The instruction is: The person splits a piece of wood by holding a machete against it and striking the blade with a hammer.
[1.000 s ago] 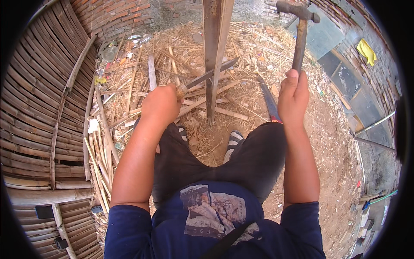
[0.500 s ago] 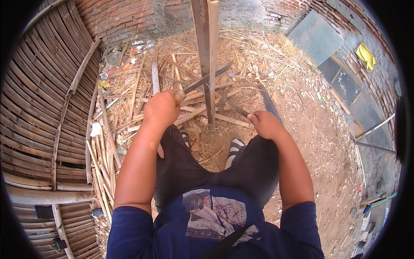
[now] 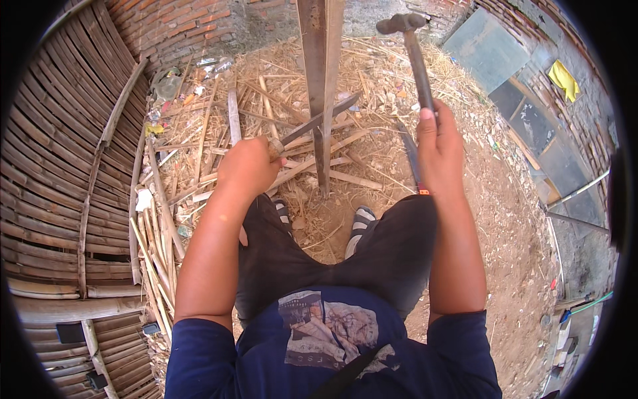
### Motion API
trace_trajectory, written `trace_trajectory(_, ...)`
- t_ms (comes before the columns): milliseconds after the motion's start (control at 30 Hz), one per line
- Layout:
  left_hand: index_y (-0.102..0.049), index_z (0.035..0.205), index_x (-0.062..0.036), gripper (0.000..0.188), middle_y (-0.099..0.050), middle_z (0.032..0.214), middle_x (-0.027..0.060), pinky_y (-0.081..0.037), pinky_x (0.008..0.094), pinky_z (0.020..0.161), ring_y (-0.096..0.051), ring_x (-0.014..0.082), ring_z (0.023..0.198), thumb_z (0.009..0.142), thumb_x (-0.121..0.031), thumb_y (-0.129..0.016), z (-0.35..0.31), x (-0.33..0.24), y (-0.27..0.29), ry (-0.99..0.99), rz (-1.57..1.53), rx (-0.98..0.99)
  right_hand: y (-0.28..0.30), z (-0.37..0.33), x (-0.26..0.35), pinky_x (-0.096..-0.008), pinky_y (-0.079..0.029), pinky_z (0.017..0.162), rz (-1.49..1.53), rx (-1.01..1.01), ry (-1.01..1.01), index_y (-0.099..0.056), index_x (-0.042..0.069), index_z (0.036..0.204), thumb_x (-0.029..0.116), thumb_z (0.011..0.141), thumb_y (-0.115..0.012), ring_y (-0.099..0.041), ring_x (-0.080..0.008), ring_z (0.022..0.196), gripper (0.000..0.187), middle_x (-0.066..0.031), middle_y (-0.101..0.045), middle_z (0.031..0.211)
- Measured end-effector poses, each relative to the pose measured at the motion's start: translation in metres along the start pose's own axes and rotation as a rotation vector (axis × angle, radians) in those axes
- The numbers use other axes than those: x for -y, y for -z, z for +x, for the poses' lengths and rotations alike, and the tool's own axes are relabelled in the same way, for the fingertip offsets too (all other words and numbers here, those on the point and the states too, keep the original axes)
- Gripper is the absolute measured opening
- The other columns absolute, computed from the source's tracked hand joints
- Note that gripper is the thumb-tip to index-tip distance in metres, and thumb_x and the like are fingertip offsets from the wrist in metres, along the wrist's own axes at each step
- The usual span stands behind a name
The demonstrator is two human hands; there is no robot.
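Observation:
My left hand [image 3: 249,166] is closed round the wooden handle of a machete [image 3: 302,130]. The blade slants up to the right and meets an upright length of wood or split bamboo [image 3: 319,80], its tip showing past the far side. That upright stands on the ground between my feet, with a dark strip on its left and a paler one on its right. My right hand [image 3: 440,143] grips a hammer [image 3: 417,63] by its handle, head raised, to the right of the upright and apart from it.
Loose sticks and strips [image 3: 266,106] litter the shavings-covered ground ahead. A long dark tool with an orange band [image 3: 411,156] lies beside my right knee. A slatted bamboo wall [image 3: 60,173] rises at left, brick walls [image 3: 193,23] behind; grey panels [image 3: 488,50] lean at right.
My right hand has swung the hammer up and slightly right, from low beside the upright to high with its head at the top. The machete has stayed nearly in place.

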State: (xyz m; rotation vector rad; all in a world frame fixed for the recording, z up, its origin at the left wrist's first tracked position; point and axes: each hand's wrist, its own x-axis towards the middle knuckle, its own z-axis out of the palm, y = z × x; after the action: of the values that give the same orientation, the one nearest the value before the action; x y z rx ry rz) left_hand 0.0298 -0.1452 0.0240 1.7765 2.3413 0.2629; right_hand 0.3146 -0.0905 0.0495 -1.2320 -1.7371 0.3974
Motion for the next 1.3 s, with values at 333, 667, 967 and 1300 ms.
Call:
trace_trajectory(333,-0.068,0.103,-0.0001,0.04,-0.072,0.099,0.0228,-0.056,0.0488,0.084,-0.07,0.041,0.097,0.087,-0.036,-0.077,-0.004,0.009,-0.001,-0.01,0.033,-0.02,-0.02,-0.003,-0.019,-0.0459,-0.048,0.065,-0.058,0.225,-0.094,-0.062,0.001,0.112,0.036,0.107,-0.047,-0.065,-0.0407,0.071,0.039,-0.0218,-0.064,0.076)
trace_trajectory(667,-0.066,0.098,0.0026,0.042,-0.07,0.089,0.0256,-0.054,0.0508,0.081,-0.068,0.0444,0.089,0.086,-0.036,-0.078,-0.005,0.005,-0.009,-0.062,-0.028,-0.083,-0.059,-0.035,-0.059,-0.0519,-0.048,0.064,-0.26,0.291,-0.038,-0.055,0.002,0.111,0.037,0.109,-0.041,-0.061,-0.0457,0.065,0.038,-0.0231,-0.061,0.068)
trace_trajectory(967,-0.071,0.099,0.0,0.036,-0.072,0.095,0.0232,-0.057,0.0494,0.084,-0.07,0.0413,0.095,0.088,-0.033,-0.077,-0.01,0.008,-0.005,-0.012,0.009,-0.075,-0.011,-0.002,-0.009,-0.0446,-0.048,0.063,0.098,0.168,-0.166,-0.059,0.001,0.106,0.04,0.109,-0.042,-0.061,-0.0319,0.063,0.043,-0.0165,-0.061,0.073)
trace_trajectory(1300,-0.07,0.099,0.0013,0.035,-0.072,0.097,0.0247,-0.057,0.0495,0.084,-0.07,0.0418,0.095,0.088,-0.032,-0.076,-0.001,0.003,-0.011,-0.011,-0.037,-0.052,-0.055,-0.034,-0.064,-0.0502,-0.048,0.067,-0.267,0.323,-0.091,-0.059,0.0,0.105,0.038,0.108,-0.043,-0.061,-0.042,0.067,0.041,-0.0229,-0.062,0.075)
